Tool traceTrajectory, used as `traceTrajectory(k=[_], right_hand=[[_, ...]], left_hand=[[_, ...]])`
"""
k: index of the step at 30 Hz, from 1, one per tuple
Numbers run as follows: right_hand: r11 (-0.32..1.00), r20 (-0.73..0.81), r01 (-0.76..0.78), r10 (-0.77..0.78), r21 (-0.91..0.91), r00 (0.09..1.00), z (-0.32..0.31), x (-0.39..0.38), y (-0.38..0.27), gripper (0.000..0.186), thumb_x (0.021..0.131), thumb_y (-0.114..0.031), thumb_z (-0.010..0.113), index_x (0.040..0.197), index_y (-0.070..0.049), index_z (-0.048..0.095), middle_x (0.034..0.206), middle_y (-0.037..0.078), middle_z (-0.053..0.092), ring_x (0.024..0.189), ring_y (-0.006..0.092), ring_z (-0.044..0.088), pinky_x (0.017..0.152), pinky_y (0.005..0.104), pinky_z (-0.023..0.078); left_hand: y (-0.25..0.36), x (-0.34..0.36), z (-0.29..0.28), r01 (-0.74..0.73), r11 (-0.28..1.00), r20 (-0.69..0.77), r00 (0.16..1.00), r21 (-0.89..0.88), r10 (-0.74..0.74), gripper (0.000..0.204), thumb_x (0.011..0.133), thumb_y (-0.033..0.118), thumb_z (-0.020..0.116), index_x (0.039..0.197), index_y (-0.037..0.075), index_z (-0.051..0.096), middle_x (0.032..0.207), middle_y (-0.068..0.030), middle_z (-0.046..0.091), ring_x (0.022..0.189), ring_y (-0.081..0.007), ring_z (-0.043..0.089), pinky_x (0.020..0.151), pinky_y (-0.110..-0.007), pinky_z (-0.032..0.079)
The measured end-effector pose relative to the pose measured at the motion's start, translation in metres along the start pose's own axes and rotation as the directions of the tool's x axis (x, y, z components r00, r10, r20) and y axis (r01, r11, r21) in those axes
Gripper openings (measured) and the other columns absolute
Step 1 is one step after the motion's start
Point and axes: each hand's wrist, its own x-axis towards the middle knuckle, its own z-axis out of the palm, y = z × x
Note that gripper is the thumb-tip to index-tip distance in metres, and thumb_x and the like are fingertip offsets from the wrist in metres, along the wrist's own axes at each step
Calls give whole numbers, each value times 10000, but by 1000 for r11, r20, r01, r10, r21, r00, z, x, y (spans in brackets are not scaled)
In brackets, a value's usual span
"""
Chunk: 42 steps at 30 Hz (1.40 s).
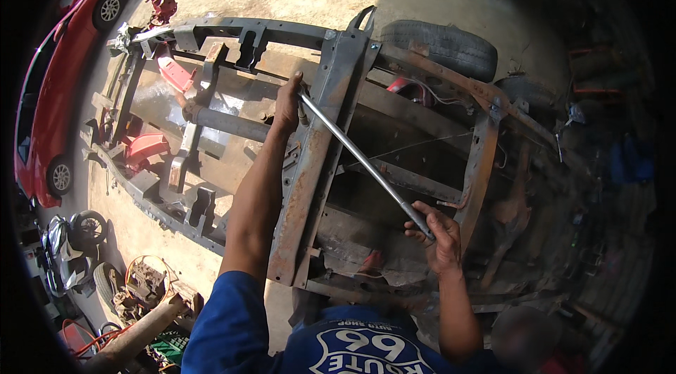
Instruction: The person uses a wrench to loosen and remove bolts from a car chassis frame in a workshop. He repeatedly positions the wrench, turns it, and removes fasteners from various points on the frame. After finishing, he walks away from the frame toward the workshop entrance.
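A long silvery breaker bar [362,159] slants across the rusty vehicle frame [310,177], over its wide crossmember. At the bar's upper left end, my left hand [286,105] is closed around its head. A short socket piece [303,115] hangs down there beside my fingers; what it sits on is hidden. My right hand [442,239] grips the dark handle end, lower and to the right, with the fingers curled round it. Just left of my left hand, a thick tube [236,122] runs between the frame rails.
A tyre [440,46] lies beyond the frame's far rail. Red metal brackets [146,148] are at the frame's left part. A red car [67,85] and a motorcycle [70,251] stand further left. Greasy machine parts and hoses [148,282] lie at the lower left.
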Motion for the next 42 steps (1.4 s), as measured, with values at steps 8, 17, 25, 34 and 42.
traceTrajectory(k=[8,17,25,34,42], right_hand=[[931,83,-150,188,-333,979,15,5,56,424,1012,-188,571,1379,25,552,973,94,664,678,86,570,609,246,526],[832,635,-393,553,-391,539,61,-17,137,233,1028,-260,582,1074,-33,556,957,84,667,825,154,632,812,319,512],[831,246,-472,543,-295,803,4,13,132,273,1020,-334,611,1049,-65,646,704,-32,492,564,10,445,471,202,377],[919,-332,34,107,392,937,-42,71,112,467,988,-472,588,875,-29,682,714,79,649,505,124,528,516,293,474],[711,-703,375,233,594,672,-40,111,113,470,984,-492,587,778,-71,627,620,-6,477,529,117,449,598,412,562]], left_hand=[[-39,28,-15,-63,993,123,991,102,51,439,941,416,577,803,1,618,715,-73,574,692,-187,540,673,-338,423],[-23,9,-33,-5,992,538,840,126,-64,258,890,240,545,787,15,616,720,-66,622,639,-162,572,648,-293,458],[-16,8,-66,-43,947,357,931,319,-78,364,941,323,528,769,13,611,748,-114,672,769,-218,678,824,-366,535],[-15,3,-44,-121,929,361,933,350,-14,413,940,316,470,793,-37,626,796,-176,697,791,-279,732,640,-362,604],[-6,-7,-27,-173,900,323,946,400,38,452,951,311,435,754,-46,632,786,-194,712,794,-278,725,780,-371,547]])
